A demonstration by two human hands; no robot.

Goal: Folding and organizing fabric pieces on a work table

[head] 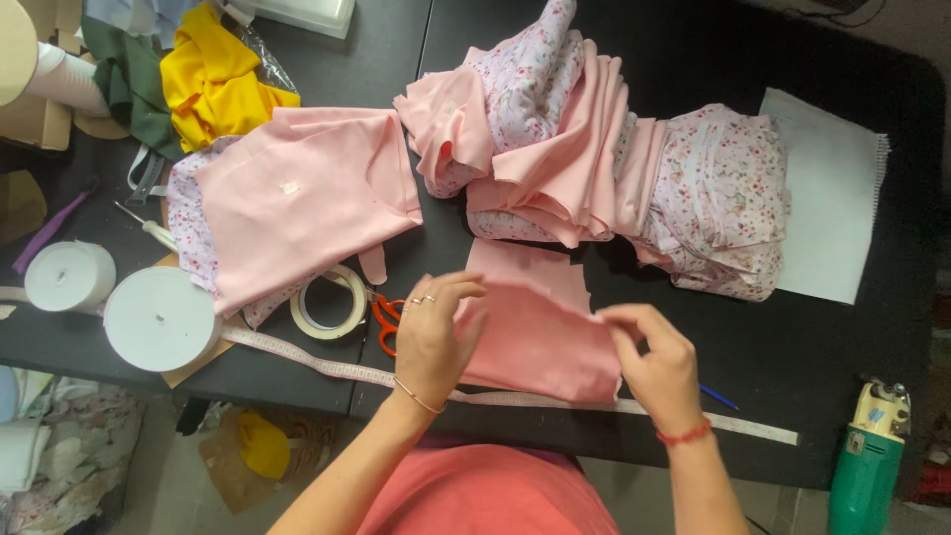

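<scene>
Folding step: left hand (433, 337) lies flat, open, on the pink cloth piece (540, 337); right hand (654, 357) pinches its edge on the table (792, 337); aligning edges likely needs care.

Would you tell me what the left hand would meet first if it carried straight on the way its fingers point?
The left hand rests on the pink cloth piece, fingers pointing up-right across the table. Straight on, it would likely meet the heap of pink and floral fabric first, though depth is hard to judge.
</scene>
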